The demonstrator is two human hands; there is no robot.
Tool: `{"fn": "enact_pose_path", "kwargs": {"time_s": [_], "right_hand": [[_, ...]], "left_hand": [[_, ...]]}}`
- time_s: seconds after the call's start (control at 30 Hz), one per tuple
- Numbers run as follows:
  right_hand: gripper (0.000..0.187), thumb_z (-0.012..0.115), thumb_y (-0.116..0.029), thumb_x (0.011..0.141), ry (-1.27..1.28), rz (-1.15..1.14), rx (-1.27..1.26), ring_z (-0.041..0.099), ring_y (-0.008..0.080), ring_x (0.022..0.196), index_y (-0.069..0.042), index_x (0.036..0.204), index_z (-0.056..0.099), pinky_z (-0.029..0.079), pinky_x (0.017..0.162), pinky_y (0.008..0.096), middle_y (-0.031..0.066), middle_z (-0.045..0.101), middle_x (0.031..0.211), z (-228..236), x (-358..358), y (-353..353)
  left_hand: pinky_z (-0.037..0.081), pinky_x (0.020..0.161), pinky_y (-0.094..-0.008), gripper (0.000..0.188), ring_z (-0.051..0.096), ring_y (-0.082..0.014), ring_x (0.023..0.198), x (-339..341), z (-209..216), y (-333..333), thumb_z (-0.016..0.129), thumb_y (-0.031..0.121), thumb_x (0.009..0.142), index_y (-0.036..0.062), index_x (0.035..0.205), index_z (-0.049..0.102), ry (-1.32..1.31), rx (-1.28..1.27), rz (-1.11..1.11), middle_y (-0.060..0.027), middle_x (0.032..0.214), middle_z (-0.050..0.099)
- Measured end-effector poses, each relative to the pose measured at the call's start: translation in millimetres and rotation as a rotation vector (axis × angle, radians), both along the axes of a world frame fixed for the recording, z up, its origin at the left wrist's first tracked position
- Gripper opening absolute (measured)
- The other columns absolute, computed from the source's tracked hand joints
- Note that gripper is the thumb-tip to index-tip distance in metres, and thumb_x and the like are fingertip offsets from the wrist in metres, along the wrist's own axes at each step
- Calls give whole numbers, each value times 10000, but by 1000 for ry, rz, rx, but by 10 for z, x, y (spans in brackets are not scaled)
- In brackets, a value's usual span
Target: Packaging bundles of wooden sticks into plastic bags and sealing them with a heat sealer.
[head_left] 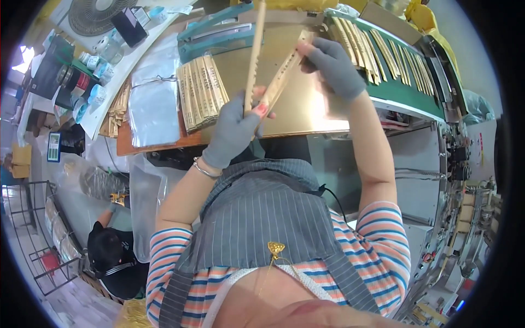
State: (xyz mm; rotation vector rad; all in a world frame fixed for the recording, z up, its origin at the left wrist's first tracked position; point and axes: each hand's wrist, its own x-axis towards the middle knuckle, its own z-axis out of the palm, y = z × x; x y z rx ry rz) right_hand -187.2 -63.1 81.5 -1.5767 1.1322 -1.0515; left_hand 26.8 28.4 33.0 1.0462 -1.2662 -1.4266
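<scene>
Right now, we are looking at a lettered tan strip [284,70] slanting above the tabletop [301,115], its lower end lying under the thumb of the left hand [232,123], whose grip is also pinching a notch-edged stick [254,60]; the right hand [336,66] is pinching the upper end. We are judging that uneven pulling could be bending the strip, and that a slackening left grip, minding two pieces, could be dropping the stick. Nearby, we are noticing a fanned bundle [201,93], clear bags [156,112] and a green mat [404,98] carrying more strips.
</scene>
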Motion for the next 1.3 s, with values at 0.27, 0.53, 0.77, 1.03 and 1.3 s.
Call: {"fn": "enact_pose_path", "kwargs": {"time_s": [0.27, 0.53, 0.77, 1.03, 1.3], "right_hand": [[202, 555, -185, 892, -866, 571, 430, 601, 139, 738, -25, 1016, 553, 497, 618, 232, 60, 590, 810, -775, 546, 248], [262, 526, -269, 906, -191, 126, 71, 461, 76, 554, -22, 939, 607, 392, 533, 208, -1, 509, 653, -112, 166, 148], [284, 435, -189, 961, 136, -497, -1008, 518, 133, 646, -40, 788, 604, 430, 621, 256, 27, 569, 720, 127, -167, 218], [363, 591, -311, 872, -632, 614, 514, 614, 194, 923, -8, 1071, 576, 500, 815, 309, 110, 626, 1011, -818, -40, 172], [282, 512, -320, 946, -646, 36, 279, 320, 23, 434, -50, 956, 591, 263, 409, 154, -64, 441, 654, 159, -338, 15]], "left_hand": [[185, 359, -205, 292, 245, -37, 381, -10, -101, 37, 425, 255, 984, -10, 960, 546, 383, 334, -94, 43, 543, 329], [201, 360, -197, 272, 273, -32, 389, 79, -134, 73, 466, 241, 965, -9, 929, 567, 325, 329, -52, 32, 567, 389], [250, 371, -191, 281, 346, -45, 404, 202, -61, -30, 432, 271, 983, 25, 950, 563, 419, 100, 32, -36, 636, 541], [326, 426, -188, 234, 437, -69, 531, -192, -21, 60, 443, 250, 964, 33, 954, 532, -331, -557, -192, -74, 795, 537], [278, 358, -207, 373, 369, -66, 384, -261, 28, 98, 372, 359, 987, 35, 898, 534, 160, 252, -417, -135, 830, 632]]}}
